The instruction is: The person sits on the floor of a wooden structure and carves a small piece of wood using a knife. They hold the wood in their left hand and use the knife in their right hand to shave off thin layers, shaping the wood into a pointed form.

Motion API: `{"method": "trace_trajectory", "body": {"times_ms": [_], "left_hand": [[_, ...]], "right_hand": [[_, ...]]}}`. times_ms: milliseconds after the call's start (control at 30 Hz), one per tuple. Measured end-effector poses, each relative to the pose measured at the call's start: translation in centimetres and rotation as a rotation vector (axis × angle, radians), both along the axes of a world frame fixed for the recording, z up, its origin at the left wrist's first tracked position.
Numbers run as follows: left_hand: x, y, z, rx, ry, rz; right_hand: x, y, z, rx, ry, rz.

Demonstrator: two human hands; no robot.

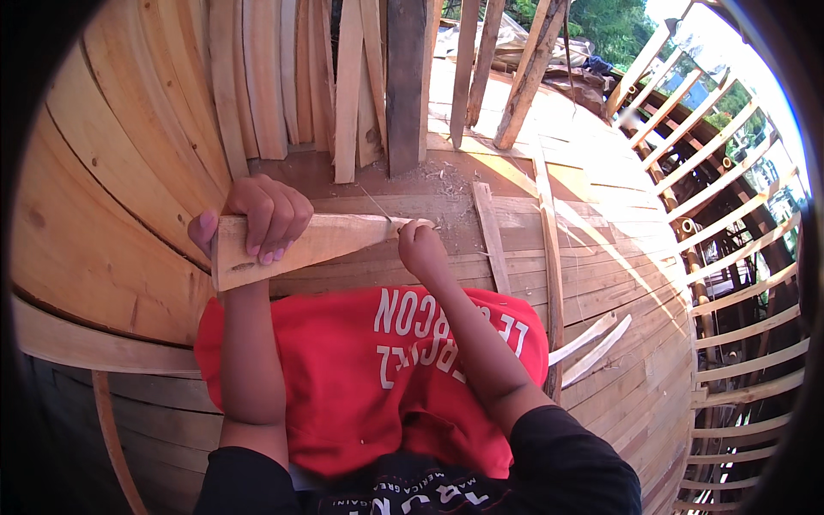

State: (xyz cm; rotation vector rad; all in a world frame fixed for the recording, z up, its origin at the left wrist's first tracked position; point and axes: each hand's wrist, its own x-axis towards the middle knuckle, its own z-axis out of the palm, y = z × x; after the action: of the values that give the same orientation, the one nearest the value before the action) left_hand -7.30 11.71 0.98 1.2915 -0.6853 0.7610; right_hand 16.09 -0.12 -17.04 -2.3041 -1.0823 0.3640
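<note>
My left hand (270, 215) is wrapped over the wide end of a tapered wooden board (330, 240), with the thumb at its end face. The board lies crosswise in front of me and narrows toward the right. At its narrow tip, the fingers of my right hand (423, 253) are closed in a pinch. Something thin and dark shows at those fingertips, too small to name. A thin strand rises up and left from the board near the pinch. Below the board, a red cloth with white lettering (360, 343) covers my lap.
Curved planks (112, 206) form a wall at left. Upright wooden pieces (348, 94) and a dark post (405, 86) stand ahead. Wood shavings (442, 184) litter the planked floor. Loose strips (489, 232) lie right, and a slatted frame (747, 330) curves along the far right.
</note>
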Motion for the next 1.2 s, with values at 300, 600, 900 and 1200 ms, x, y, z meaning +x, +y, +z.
{"method": "trace_trajectory", "body": {"times_ms": [300,600,900,1200], "left_hand": [[-0.5,-0.2,-0.5,-0.073,0.022,0.020],[-0.3,-0.4,-0.4,-0.039,0.030,-0.010],[0.1,-0.1,-0.1,-0.009,0.028,-0.009],[2.6,-0.9,-0.3,-0.037,-0.005,-0.093]], "right_hand": [[0.4,0.6,-0.7,-0.047,-0.072,0.010],[1.8,-0.3,-2.0,-0.072,0.063,-0.093],[4.8,0.0,-5.0,-0.092,-0.214,0.131],[17.2,-4.3,-16.3,-0.325,-0.279,0.088]]}}
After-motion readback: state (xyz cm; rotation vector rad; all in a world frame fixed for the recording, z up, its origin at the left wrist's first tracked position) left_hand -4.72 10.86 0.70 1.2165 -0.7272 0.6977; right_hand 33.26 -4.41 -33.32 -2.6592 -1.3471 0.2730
